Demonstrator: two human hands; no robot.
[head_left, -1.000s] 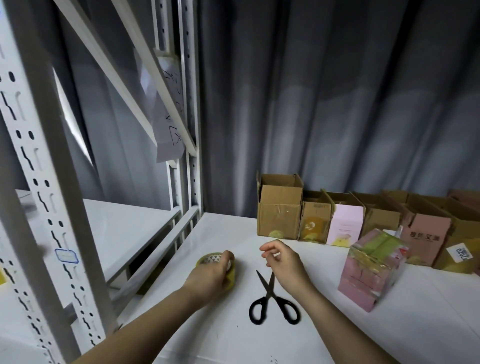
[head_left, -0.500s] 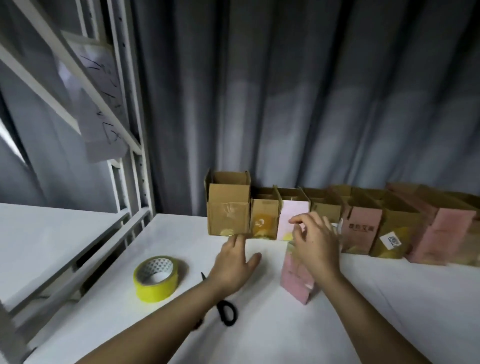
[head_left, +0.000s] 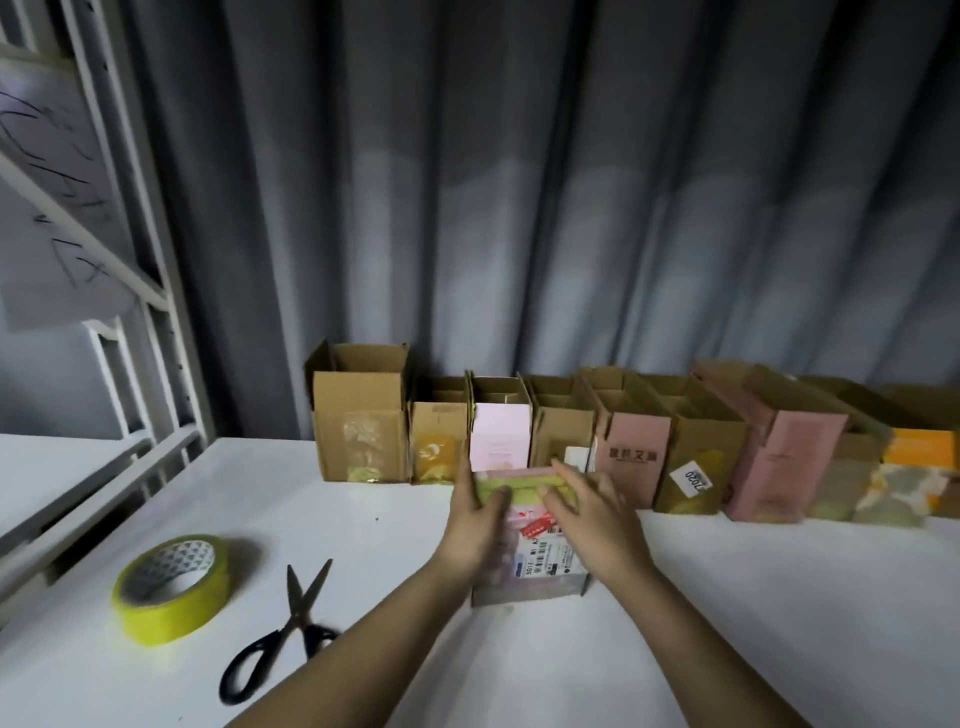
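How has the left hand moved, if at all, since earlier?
Yes: left hand went off the tape roll, rightward past the scissors, onto the pink package.

A pink-and-green film-wrapped package (head_left: 540, 553) is standing on the white tabletop (head_left: 753, 597), just before a row of open brown cardboard boxes (head_left: 358, 421) backing onto the grey pleated curtain (head_left: 519, 208). The left hand (head_left: 475, 525) is gripping its left edge; the right hand (head_left: 597, 525) is resting on its upper right. Black-handled steel scissors (head_left: 283, 639) are lying to its left, the yellow tape roll (head_left: 171, 590) further left.
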